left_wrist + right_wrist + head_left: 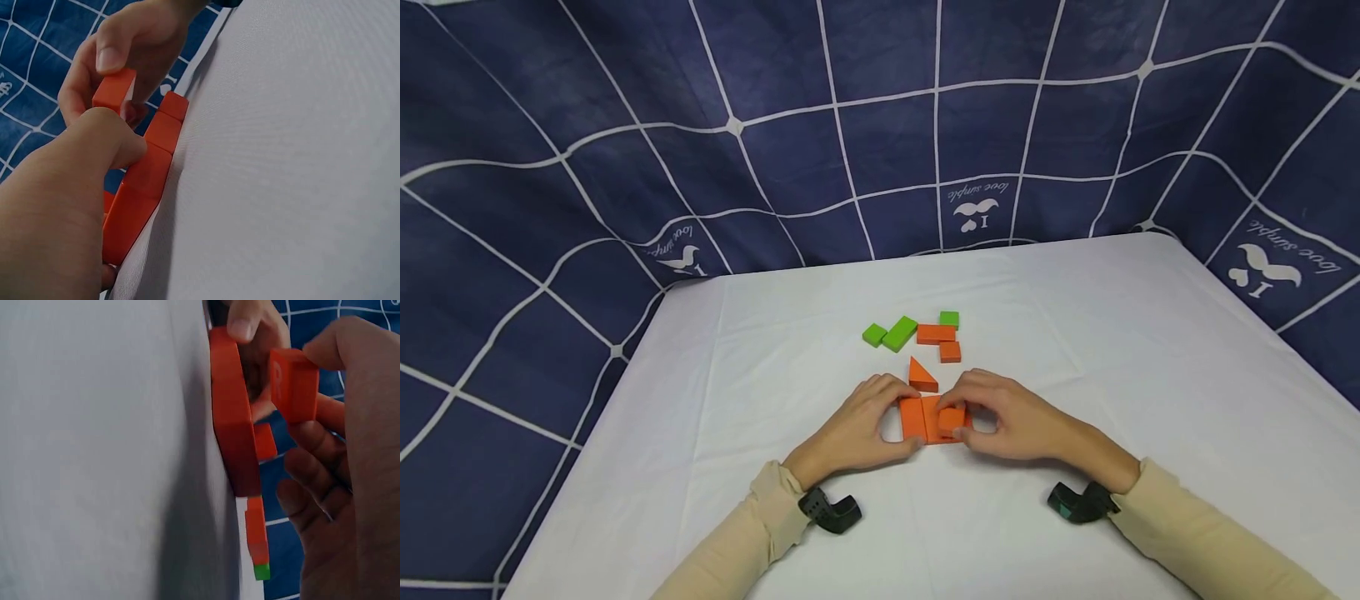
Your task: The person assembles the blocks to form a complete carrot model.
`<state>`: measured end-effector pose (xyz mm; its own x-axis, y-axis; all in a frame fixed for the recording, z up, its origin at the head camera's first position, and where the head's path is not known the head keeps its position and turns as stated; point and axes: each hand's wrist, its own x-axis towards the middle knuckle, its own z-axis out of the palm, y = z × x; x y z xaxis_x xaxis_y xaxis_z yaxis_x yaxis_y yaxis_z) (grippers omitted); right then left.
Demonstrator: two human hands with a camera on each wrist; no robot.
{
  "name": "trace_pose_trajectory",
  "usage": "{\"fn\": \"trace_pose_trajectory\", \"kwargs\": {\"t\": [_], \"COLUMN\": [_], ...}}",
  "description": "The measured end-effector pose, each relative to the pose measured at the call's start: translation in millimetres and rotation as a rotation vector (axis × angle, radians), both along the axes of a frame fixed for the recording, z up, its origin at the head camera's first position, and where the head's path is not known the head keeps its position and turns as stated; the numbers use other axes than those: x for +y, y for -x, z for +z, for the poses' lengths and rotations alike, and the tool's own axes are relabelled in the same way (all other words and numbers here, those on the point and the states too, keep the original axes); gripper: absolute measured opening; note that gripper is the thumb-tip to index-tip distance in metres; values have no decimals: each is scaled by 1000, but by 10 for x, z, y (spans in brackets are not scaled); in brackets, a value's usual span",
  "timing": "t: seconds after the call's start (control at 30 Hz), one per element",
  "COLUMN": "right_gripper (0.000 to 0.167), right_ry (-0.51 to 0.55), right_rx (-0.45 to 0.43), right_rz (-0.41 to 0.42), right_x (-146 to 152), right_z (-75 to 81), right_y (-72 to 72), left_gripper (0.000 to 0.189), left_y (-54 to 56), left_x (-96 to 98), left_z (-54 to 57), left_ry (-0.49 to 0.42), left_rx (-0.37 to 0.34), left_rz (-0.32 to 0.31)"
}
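Observation:
On the white table, orange blocks (913, 418) lie side by side in a flat row. My left hand (861, 423) spans the left end of this row, thumb on the near edge and fingers on the far edge. In my right hand (1011, 417), a small square orange block (951, 420) is pinched between thumb and fingers. The right wrist view shows this held block (294, 384) raised off the row (232, 412), with a pale mark on one face. An orange triangular block (921, 377) lies just beyond the row, near the left fingertips.
Farther back lie two more orange blocks, one long (936, 334) and one small (950, 352). Green blocks sit beside them: a long one (900, 333) and small ones at left (874, 335) and right (950, 319). A dark blue gridded curtain (887, 133) hangs behind the table.

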<state>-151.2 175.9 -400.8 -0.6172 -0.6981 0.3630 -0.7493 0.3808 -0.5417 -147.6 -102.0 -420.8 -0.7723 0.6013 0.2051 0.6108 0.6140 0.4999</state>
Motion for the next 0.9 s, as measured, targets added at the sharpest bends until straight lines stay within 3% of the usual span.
{"fn": "trace_pose_trajectory", "kwargs": {"t": [0.27, 0.53, 0.9], "right_gripper": [36, 35, 29], "right_ry": [-94, -129, -158], "right_rx": [-75, -14, -18], "right_rz": [98, 151, 128], "right_x": [-78, -91, -106], "right_z": [-48, -57, -46], "right_y": [-94, -106, -117], "left_gripper": [51, 52, 49], "left_y": [-11, -18, -22], "left_x": [-10, -10, -4], "left_z": [-33, -13, 1], "left_ry": [0, 11, 31], "left_rx": [1, 19, 30], "left_rz": [0, -10, -7]}}
